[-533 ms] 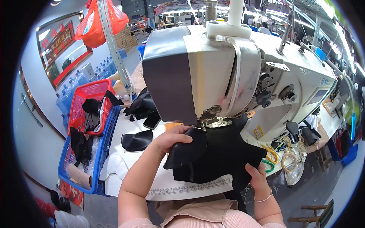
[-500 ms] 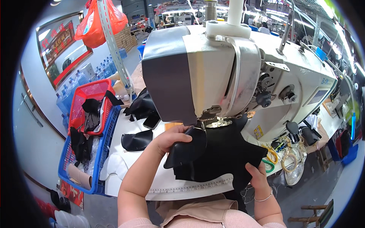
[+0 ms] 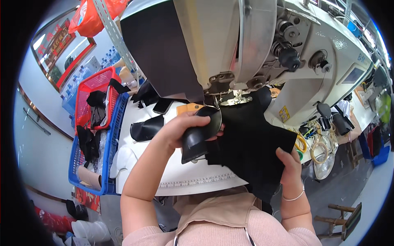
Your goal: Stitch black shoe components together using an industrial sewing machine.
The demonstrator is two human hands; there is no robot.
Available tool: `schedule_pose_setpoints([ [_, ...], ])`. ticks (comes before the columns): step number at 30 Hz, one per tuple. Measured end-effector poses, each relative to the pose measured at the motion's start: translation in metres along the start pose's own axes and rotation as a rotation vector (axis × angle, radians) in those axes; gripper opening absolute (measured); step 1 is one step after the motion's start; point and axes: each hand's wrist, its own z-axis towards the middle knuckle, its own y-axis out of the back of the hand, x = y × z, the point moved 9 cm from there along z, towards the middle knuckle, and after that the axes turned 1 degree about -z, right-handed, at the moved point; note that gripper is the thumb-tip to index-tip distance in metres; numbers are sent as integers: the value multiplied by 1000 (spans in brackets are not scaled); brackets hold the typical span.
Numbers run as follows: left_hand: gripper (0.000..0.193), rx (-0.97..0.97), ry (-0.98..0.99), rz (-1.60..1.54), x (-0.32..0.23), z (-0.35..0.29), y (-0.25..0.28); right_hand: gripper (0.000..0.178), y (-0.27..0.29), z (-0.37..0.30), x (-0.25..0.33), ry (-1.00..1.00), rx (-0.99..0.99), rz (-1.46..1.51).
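A white and grey sewing machine (image 3: 213,45) stands before me, its needle area just above a black fabric piece (image 3: 250,139). My left hand (image 3: 186,127) is closed on a curved, shiny black leather piece (image 3: 195,143) beside the needle, thumb on top and fingertips showing past its right edge. The leather piece bends up from the table near the presser foot. At the right, my right hand (image 3: 289,164) grips the edge of the black fabric, thumb on top and fingers mostly underneath. The fabric hangs over the table's front edge toward my lap.
Another black leather piece (image 3: 147,128) and a phone (image 3: 162,106) lie left on the white table (image 3: 180,180). A blue basket (image 3: 111,164) and red basket (image 3: 78,119) with black scraps stand farther left. Tape rolls (image 3: 319,152) sit at the right, above a wooden stool (image 3: 338,221).
The view has tipped down and closer to the machine. My left hand has curled the leather piece up, its fingertips now showing at the right edge. My right hand still holds the fabric.
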Motion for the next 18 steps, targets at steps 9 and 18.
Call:
schedule_pose_setpoints([
  [9, 30, -44, -11, -130, 12, -4, 5, 14, 30, 10, -24, -245, -13, 412],
  [18, 31, -173, 62, 7, 17, -8, 20, 11, 36, 17, -14, -41, -19, 120],
])
